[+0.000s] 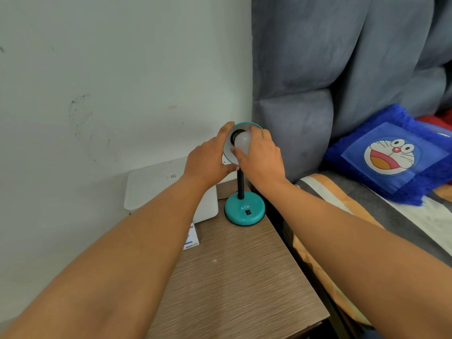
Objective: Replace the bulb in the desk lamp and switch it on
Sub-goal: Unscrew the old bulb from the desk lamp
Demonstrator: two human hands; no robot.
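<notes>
A teal desk lamp stands at the back right of the wooden bedside table (239, 277). Its round base (244, 211) carries a small black switch (248, 212), and a black flexible neck rises to the shade (228, 149), which is tilted so its white inside faces me. A white bulb (242, 142) sits in the middle of the shade, at the dark socket. My left hand (210, 159) grips the shade's left rim. The fingers of my right hand (260, 156) are closed around the bulb from the right. The bulb is unlit.
A white flat box-like device (159, 189) leans against the wall behind my left arm. A small blue and white carton (191, 237) lies on the table beside it. To the right are a grey padded headboard (318, 81) and a bed with a blue cartoon cushion (391, 155).
</notes>
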